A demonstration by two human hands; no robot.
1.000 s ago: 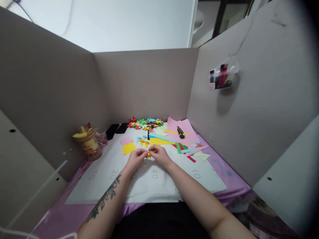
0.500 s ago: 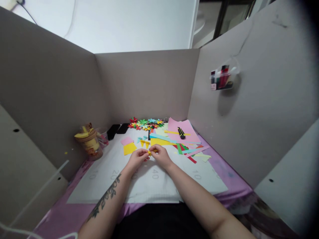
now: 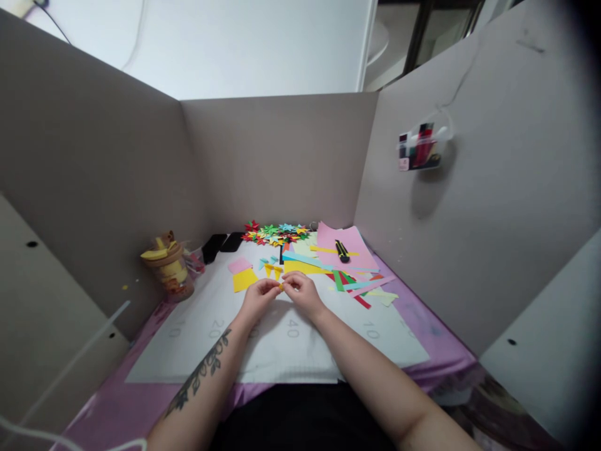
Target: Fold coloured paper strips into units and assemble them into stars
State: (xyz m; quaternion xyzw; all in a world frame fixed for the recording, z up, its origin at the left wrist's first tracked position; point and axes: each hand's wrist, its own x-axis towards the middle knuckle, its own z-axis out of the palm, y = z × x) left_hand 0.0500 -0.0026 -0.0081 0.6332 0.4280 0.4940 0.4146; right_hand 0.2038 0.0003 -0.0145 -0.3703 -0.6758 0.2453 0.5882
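– Hands, itemised?
– I log one left hand (image 3: 260, 295), fingertips pinched on a small yellow paper piece (image 3: 281, 287); one right hand (image 3: 304, 294), pinching the same piece from the opposite side. Whether it touches the white mat (image 3: 201, 354) below, I cannot tell.
– Near stock?
– Just beyond the hands: folded yellow pieces (image 3: 278, 272), with pale blue folded pieces (image 3: 263, 264) behind. Leftward: yellow sheet (image 3: 245, 280), one.
– Far and right?
– Paper stars (image 3: 272, 231), mixed colours, one heap; cutter (image 3: 342, 252), black and yellow, lying over pink paper (image 3: 361, 255).
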